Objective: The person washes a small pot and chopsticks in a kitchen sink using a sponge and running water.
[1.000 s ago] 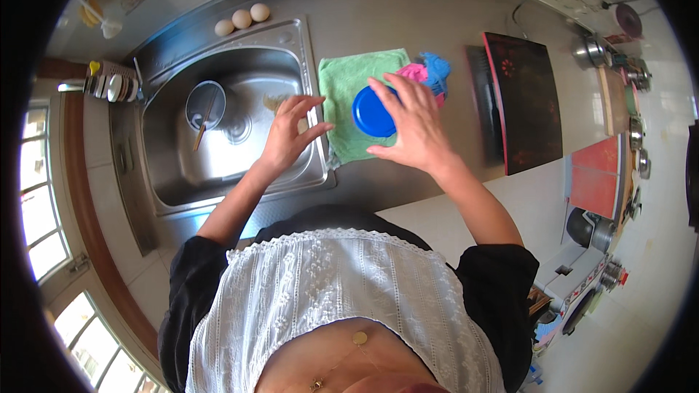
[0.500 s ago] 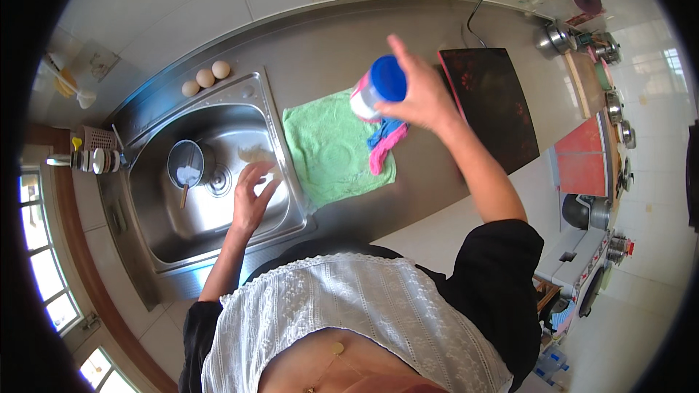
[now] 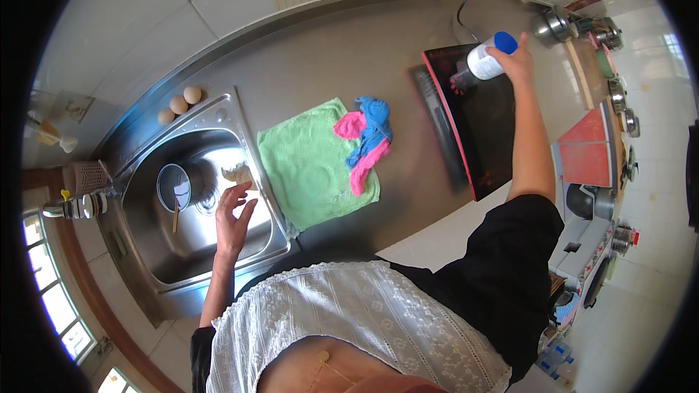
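My right hand [image 3: 518,65] grips a white-labelled canister [image 3: 483,63] with a blue lid, at the far part of the black induction cooktop [image 3: 486,127]. The canister's reflection shows in the glossy glass; whether its base touches is hard to tell. Over the right side of the steel sink [image 3: 253,147], my left hand [image 3: 231,227] hangs with fingers loosely bent and apart, holding nothing. Inside the sink are a round pan-like vessel [image 3: 173,188] with a brown handle and something pale in it, and a tan, brush-like thing [image 3: 235,172] just beyond my left hand.
A green towel [image 3: 302,167] lies right of the sink, with a crumpled blue-and-pink cloth [image 3: 375,125] on its edge. Three eggs [image 3: 178,105] sit behind the sink. A black cord [image 3: 461,11] runs behind the cooktop. Metal pots [image 3: 553,28] stand at the far right.
My right hand has carried the canister rightward from above the towel to the cooktop, uncovering the blue-and-pink cloth. The whole view has shifted slightly; my left hand stays over the sink.
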A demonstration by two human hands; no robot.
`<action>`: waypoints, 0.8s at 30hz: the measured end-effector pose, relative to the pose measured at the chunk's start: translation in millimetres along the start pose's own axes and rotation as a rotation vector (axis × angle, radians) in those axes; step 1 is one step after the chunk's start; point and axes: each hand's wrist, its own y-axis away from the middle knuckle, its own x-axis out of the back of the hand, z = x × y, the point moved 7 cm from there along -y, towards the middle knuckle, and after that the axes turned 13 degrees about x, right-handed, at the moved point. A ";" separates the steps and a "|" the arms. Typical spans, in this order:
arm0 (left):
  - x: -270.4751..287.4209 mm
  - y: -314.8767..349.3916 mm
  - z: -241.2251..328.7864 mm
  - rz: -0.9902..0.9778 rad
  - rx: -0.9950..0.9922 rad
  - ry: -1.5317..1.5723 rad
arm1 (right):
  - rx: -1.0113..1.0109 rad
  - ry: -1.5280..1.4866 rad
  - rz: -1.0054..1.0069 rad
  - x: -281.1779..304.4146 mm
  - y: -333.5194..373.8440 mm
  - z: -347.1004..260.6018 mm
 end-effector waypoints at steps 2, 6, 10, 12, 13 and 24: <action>2.6 1.6 1.7 0.006 -0.012 -0.055 | 0.047 0.216 0.092 6.1 4.4 -10.2; 10.7 12.8 6.9 0.030 -0.021 -0.109 | 0.458 0.297 0.336 33.5 42.6 -101.0; 24.2 31.3 -10.8 0.074 0.021 -0.108 | 1.023 -0.298 -0.393 -37.0 151.5 -218.2; 30.2 40.3 -14.1 0.072 0.061 -0.076 | 0.967 -0.358 -0.632 -80.3 204.8 -232.6; 33.7 43.8 -16.7 0.074 0.069 -0.067 | 0.951 -0.360 -0.642 -95.4 221.0 -232.2; 116.1 97.1 -125.6 0.127 0.167 0.054 | 0.386 -0.671 -0.509 -97.3 185.8 -239.2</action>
